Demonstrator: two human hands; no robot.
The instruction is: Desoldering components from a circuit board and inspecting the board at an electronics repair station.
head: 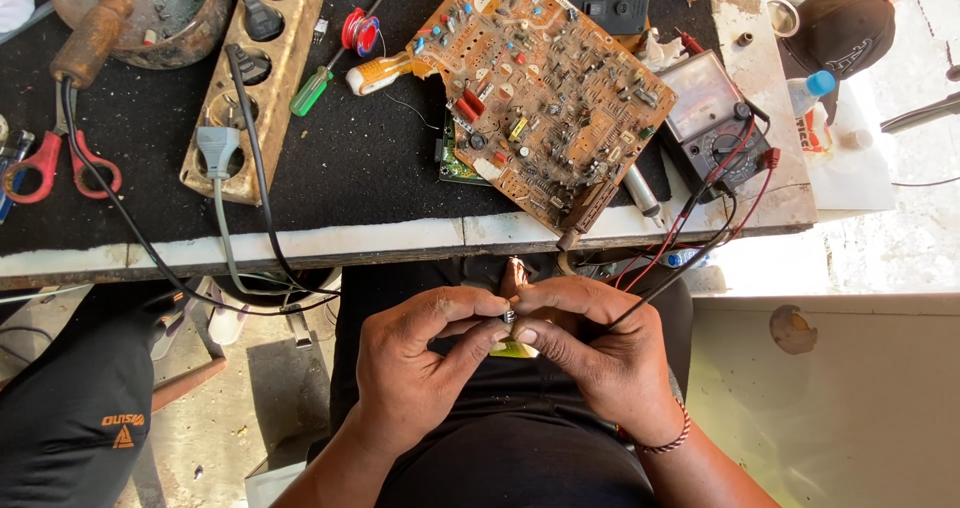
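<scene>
Head view: both my hands pinch a tiny part below the circuit board.

My left hand & right hand meet fingertip to fingertip, closed narrow on a small component w/ a yellow-green bit under it, over my lap, well below the board. Black & red probe leads run from my right hand up to the multimeter, just right of the board. Screwdriver touches board's left edge; red scissors far left; wooden socket strip between them.
</scene>
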